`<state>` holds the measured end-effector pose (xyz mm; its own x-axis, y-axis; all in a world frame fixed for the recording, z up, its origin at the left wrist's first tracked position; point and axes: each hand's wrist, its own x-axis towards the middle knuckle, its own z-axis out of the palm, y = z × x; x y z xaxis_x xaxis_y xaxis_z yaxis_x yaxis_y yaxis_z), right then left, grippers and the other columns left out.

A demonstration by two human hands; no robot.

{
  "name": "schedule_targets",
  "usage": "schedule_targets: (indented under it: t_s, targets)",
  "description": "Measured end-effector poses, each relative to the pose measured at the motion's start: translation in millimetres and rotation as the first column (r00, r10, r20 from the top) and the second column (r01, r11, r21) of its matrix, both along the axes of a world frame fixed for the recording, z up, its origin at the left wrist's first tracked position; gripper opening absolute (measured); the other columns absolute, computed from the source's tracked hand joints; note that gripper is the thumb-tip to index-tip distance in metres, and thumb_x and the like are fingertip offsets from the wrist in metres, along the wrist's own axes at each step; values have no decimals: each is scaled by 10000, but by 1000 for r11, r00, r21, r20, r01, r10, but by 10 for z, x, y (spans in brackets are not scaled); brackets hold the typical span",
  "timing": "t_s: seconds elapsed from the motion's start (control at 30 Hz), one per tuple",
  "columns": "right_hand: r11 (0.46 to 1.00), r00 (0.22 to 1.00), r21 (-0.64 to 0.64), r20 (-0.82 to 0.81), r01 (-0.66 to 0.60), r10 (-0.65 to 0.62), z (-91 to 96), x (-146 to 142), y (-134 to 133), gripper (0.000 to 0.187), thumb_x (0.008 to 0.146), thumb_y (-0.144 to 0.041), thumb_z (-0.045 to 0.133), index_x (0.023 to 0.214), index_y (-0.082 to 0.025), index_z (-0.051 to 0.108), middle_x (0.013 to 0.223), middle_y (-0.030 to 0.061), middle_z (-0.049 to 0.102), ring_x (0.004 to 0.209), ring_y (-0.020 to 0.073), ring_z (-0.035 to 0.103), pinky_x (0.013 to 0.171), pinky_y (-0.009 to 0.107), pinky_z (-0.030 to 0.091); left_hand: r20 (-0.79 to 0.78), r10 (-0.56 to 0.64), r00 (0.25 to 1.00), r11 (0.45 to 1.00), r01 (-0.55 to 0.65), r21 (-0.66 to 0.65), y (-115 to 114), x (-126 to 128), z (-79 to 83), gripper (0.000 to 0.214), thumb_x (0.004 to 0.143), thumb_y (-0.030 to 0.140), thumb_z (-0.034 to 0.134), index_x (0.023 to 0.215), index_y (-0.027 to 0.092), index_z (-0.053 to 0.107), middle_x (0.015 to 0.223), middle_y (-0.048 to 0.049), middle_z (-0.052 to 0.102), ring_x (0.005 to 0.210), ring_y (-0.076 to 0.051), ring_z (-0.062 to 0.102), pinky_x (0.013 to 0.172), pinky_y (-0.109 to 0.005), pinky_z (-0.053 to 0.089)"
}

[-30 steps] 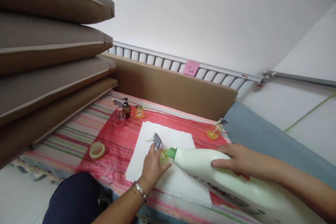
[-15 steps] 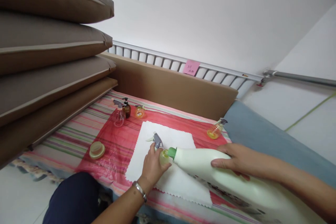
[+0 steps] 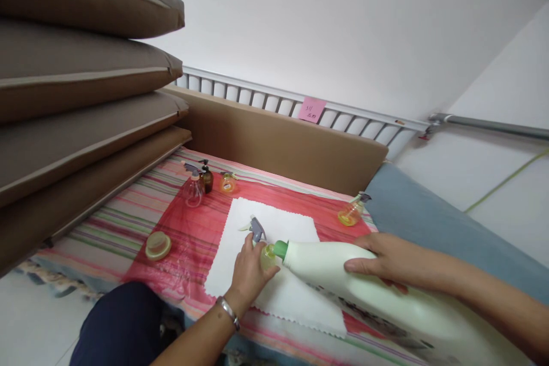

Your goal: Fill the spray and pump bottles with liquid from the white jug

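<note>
wavy-edged white mat [image 3: 295, 306] leaves room before the brown board [image 3: 278, 146]. left hand [image 3: 249, 269] grips a small bottle [image 3: 269, 260], right hand [image 3: 382, 263] clamps a pale-green jug [image 3: 319, 257].

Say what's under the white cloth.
A red see-through sheet shows past the far and left edges of the white cloth, with a striped cloth beneath that. What's under its middle can't be seen; it's covered.
</note>
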<state>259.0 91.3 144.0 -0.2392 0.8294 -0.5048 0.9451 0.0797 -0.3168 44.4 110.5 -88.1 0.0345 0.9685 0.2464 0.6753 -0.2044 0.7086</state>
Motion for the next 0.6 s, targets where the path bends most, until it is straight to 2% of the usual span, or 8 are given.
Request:
schedule_targets:
  t_s: [0.6]
  targets:
    - [1000, 1000, 9, 11, -2, 2, 3, 7, 5, 448, 777, -549, 494, 837, -113, 578, 589, 18, 523, 441, 104, 458, 394, 216, 345, 7, 1, 1000, 1000, -1, 8, 1, 2, -13, 507, 654, 364, 713, 1121, 238, 557, 1397, -124, 321, 1125, -289, 518, 919, -405, 438]
